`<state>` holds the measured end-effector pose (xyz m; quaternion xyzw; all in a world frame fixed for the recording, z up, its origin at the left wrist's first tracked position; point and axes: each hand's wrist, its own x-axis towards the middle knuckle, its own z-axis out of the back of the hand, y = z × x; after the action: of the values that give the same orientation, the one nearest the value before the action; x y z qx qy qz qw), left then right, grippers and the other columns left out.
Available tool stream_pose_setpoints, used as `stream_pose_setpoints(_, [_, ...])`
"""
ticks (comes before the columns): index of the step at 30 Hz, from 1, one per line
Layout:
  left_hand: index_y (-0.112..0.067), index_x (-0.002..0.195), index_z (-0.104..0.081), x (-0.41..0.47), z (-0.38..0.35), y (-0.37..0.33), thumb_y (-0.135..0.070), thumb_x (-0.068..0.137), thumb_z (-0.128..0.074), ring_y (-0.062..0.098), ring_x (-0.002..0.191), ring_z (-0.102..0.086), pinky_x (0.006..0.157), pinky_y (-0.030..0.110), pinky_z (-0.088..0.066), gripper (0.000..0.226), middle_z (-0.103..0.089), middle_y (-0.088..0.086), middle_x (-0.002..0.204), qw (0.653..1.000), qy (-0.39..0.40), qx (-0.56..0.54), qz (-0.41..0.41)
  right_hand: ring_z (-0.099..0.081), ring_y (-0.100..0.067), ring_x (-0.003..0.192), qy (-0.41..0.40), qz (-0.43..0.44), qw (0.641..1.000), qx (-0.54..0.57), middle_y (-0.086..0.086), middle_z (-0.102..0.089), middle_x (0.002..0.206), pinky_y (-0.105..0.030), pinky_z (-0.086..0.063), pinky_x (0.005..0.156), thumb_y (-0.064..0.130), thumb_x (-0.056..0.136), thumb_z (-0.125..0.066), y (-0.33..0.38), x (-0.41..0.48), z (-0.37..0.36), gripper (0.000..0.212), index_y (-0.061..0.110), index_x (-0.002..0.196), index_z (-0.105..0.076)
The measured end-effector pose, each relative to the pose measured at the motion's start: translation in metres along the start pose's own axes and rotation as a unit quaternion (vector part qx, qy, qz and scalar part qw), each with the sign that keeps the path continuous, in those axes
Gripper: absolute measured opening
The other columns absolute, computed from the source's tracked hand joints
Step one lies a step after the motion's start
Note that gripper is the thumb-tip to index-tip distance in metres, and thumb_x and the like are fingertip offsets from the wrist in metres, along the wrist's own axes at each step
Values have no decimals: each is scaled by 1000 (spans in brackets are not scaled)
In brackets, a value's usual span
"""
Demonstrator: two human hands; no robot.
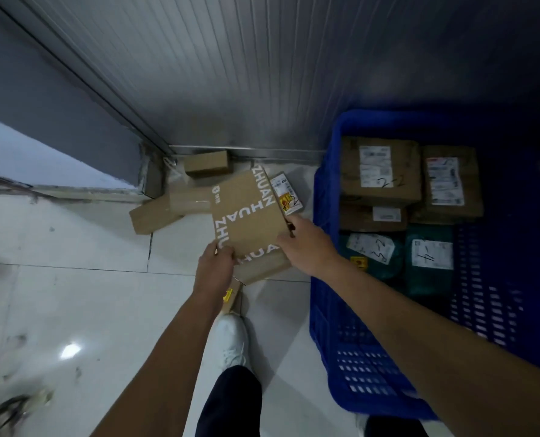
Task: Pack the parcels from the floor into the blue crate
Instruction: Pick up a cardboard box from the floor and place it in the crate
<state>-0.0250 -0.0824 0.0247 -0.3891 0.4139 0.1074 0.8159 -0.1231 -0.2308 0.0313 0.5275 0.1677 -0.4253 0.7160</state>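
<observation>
With the left hand (pixel 213 269) curling its fingers round the near corner and the right hand (pixel 306 244) pinching the right edge of the printed box (pixel 246 212) — atop other parcels (pixel 155 216) on the floor (pixel 73 294), just beside the blue crate (pixel 323 197) — best lift it level over the rim, then lower it flat.

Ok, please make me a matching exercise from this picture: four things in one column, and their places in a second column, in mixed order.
Things:
1. lettered box
2. left green bag
3. small plain box
4. white shoe

Places:
a. at the foot of the far wall
b. inside the blue crate
c. on the floor tiles, nearest the camera
d. gripped by the left hand and right hand

Pairs: 1-d, 2-b, 3-a, 4-c.
</observation>
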Motion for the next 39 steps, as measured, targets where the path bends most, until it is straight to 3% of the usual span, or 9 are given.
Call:
stream_pose_setpoints(7, [-21, 131, -60, -92, 2, -40, -34, 99, -52, 24, 106, -63, 85, 41, -53, 36, -64, 3, 121, 993, -82, -46, -65, -63, -16, 105, -31, 49, 996, 72, 4, -63, 125, -43, -54, 93, 47, 99, -45, 9, -92, 43, 42, 29, 135, -57])
stream_pose_setpoints(14, [-26, 133, -60, -195, -41, -64, -38, 101, -51, 19, 106, -61, 73, 32, -45, 35, -63, 1, 123, 987, -87, -31, -128, -57, -12, 115, -36, 54, 988, 143, 8, -54, 132, -36, -49, 99, 44, 102, -47, -25, -176, 110, 43, 32, 144, -49])
stream_pose_setpoints(17, [-28, 137, -57, -230, -60, -70, -36, 103, -49, 6, 97, -60, 68, 27, -45, 36, -63, -1, 122, 986, -78, -32, -145, -58, -9, 112, -37, 61, 983, 170, 12, -58, 130, -30, -48, 95, 42, 104, -47, -40, -202, 139, 40, 34, 142, -49])
stream_pose_setpoints(22, [-32, 141, -53, -272, -92, -62, -36, 103, -50, 15, 110, -63, 96, 43, -54, 39, -64, -3, 127, 986, -37, -37, -158, -62, 3, 103, -55, 17, 971, 234, 22, -65, 115, -25, -51, 89, 41, 102, -53, -67, -232, 169, 31, 36, 132, -56])
stream_pose_setpoints(25, [-34, 137, -55, -280, -108, -51, -34, 106, -46, -5, 104, -61, 81, 19, -50, 32, -64, -12, 123, 985, -15, -35, -169, -65, -10, 102, -64, -17, 966, 251, 19, -65, 107, -37, -52, 91, 42, 103, -52, -86, -244, 174, 19, 41, 122, -53])
stream_pose_setpoints(29, [-41, 131, -54, -272, -126, -40, -34, 106, -46, -29, 88, -56, 65, 1, -47, 27, -59, -34, 108, 985, 32, -9, -169, -59, -1, 92, -89, -58, 958, 267, 15, -60, 122, -31, -48, 78, 32, 106, -47, -108, -250, 171, 29, 38, 135, -44])
stream_pose_setpoints(33, [-40, 136, -56, -257, -138, -29, -41, 108, -39, -15, 104, -60, 80, 8, -48, 33, -64, -26, 117, 981, 64, 24, -180, -64, -10, 94, -123, -64, 966, 219, 11, -58, 133, -30, -49, 71, 34, 105, -45, -120, -255, 163, 57, 49, 153, -20])
stream_pose_setpoints(36, [-38, 138, -58, -249, -145, -26, -45, 109, -28, 3, 115, -61, 95, 24, -50, 42, -67, -14, 123, 976, 93, 39, -193, -50, -17, 127, -150, -63, 971, 178, 7, -36, 154, -36, -47, 96, 30, 101, -49, -123, -257, 154, 69, 48, 156, -11])
stream_pose_setpoints(39, [-33, 133, -64, -243, -151, -32, -31, 110, -35, 3, 108, -65, 91, 22, -53, 37, -70, -11, 120, 973, 91, 31, -208, -45, -19, 130, -170, -89, 966, 172, 6, -29, 155, -34, -41, 98, 42, 95, -60, -119, -258, 149, 79, 38, 158, -13])
